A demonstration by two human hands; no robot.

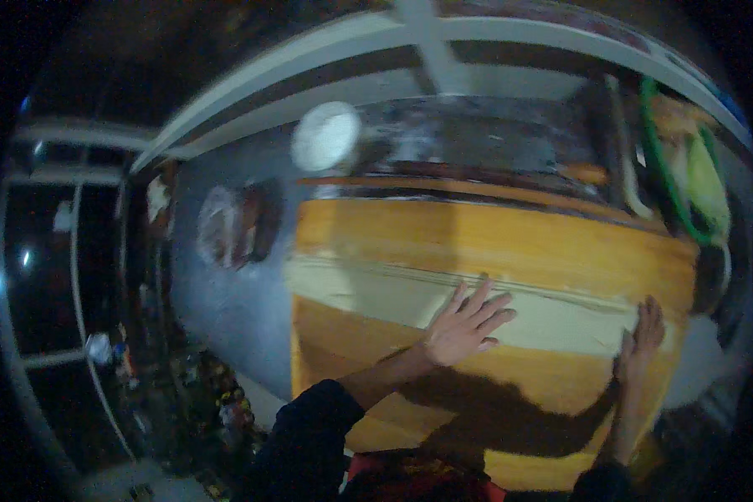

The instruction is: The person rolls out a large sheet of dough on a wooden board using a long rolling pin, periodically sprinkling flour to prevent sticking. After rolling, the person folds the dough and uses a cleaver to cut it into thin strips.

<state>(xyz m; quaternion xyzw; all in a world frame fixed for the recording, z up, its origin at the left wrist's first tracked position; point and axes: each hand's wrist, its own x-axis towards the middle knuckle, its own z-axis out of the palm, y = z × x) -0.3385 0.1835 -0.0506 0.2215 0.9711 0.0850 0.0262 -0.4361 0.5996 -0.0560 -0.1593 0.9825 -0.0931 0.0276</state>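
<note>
A long pale cream strip [558, 323] lies across a yellow wooden work surface [376, 232], with layered lines along its far edge. Its material is not clear in the blur. My left hand [467, 323] is spread palm down on the middle of the strip, fingertips near that layered edge. Farther right, my right hand [643, 336] is at the right end of the strip, seen partly edge-on, its thumb apart from the fingers. Neither hand appears to grip anything. Shadows of my arms fall over the wood nearest me.
Beyond the wood's far edge stands a round white object [326, 137]. A clear plastic bag [219, 226] sits on the grey surface [251, 314] at left. A green looped handle or hose [656, 163] is at far right. A pale frame rail [276, 59] arches behind.
</note>
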